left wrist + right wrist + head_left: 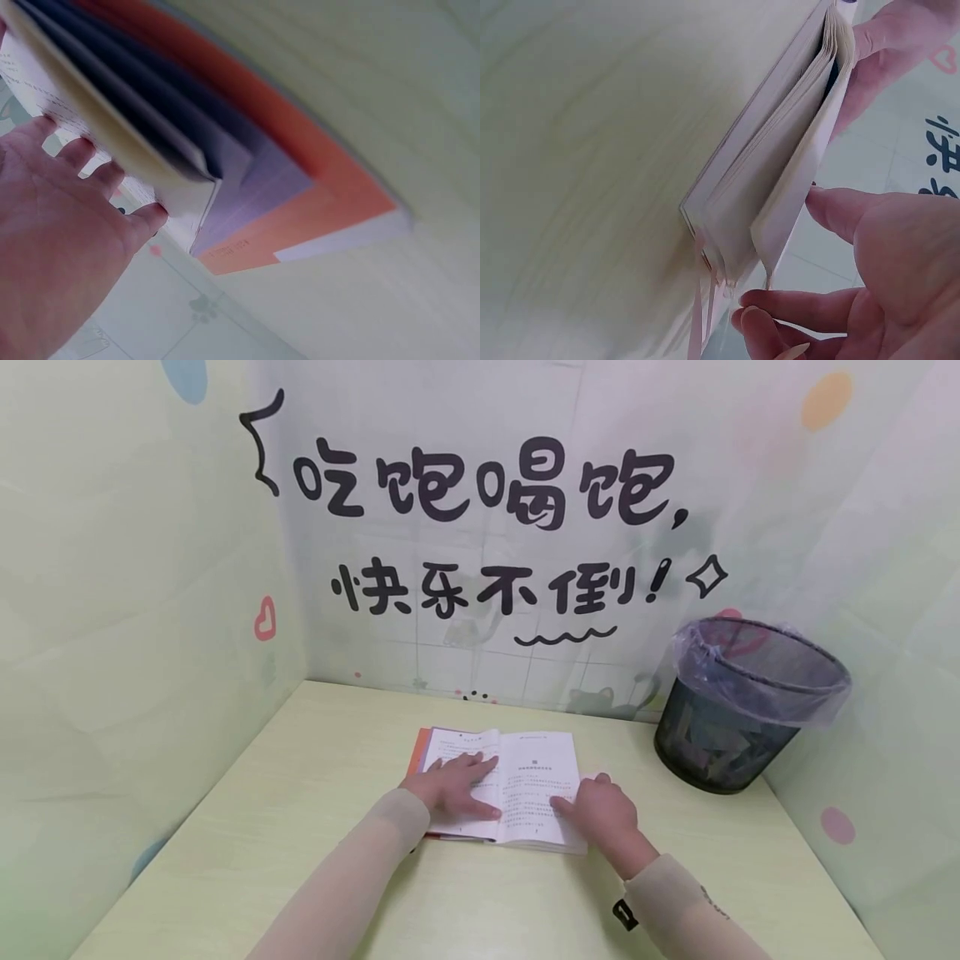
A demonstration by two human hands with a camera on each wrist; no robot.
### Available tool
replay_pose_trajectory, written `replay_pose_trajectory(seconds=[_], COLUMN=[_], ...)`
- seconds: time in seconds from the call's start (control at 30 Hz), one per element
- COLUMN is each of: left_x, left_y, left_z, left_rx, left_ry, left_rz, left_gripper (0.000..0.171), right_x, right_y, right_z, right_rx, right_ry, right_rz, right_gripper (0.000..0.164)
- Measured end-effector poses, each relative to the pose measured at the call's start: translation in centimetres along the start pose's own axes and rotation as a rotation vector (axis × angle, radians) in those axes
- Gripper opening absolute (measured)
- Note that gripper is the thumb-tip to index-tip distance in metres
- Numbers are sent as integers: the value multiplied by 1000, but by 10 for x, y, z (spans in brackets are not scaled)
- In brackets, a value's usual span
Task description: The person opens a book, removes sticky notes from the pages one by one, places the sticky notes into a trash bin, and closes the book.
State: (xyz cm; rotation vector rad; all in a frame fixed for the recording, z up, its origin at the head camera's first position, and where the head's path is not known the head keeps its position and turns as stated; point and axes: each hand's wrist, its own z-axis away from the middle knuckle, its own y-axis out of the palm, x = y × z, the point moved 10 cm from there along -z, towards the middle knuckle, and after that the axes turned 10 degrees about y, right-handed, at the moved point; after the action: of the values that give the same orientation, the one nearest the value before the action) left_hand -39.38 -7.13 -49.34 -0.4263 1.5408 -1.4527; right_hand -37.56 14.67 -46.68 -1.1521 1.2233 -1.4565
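Observation:
An open book (536, 777) lies on the table, its printed pages facing up. Orange and purple cover layers (330, 176) show beneath its left pages. My left hand (459, 787) rests on the left page with fingers spread, and its thumb reaches the centre fold. In the left wrist view, the fingertips (154, 215) press on the page surface. At the right edge, my right hand (609, 814) holds the pages, thumb on top and the other fingers curled by the edge. The right wrist view shows a few pages (799, 187) raised off the stack beneath.
A black mesh bin (723, 727) with a clear plastic liner and scraps inside stands at the back right of the table (315, 752). Printed wall sheets (465, 652) with black lettering enclose the back and both sides.

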Motion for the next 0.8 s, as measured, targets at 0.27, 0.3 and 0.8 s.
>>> replay_pose_trajectory(seconds=[0.27, 0.3, 0.8], left_x=[3, 4, 3], left_y=[2, 2, 3], left_z=[-2, -2, -3], left_rx=[3, 4, 5], left_ry=[-8, -6, -2], left_rz=[-13, -10, -22], left_gripper=[100, 100, 99], right_x=[3, 4, 8], right_y=[-8, -9, -6], right_z=[5, 6, 14], right_rx=[-83, -95, -135], right_ry=[-29, -33, -20], right_rz=[-5, 0, 26], right_gripper=[68, 68, 66])
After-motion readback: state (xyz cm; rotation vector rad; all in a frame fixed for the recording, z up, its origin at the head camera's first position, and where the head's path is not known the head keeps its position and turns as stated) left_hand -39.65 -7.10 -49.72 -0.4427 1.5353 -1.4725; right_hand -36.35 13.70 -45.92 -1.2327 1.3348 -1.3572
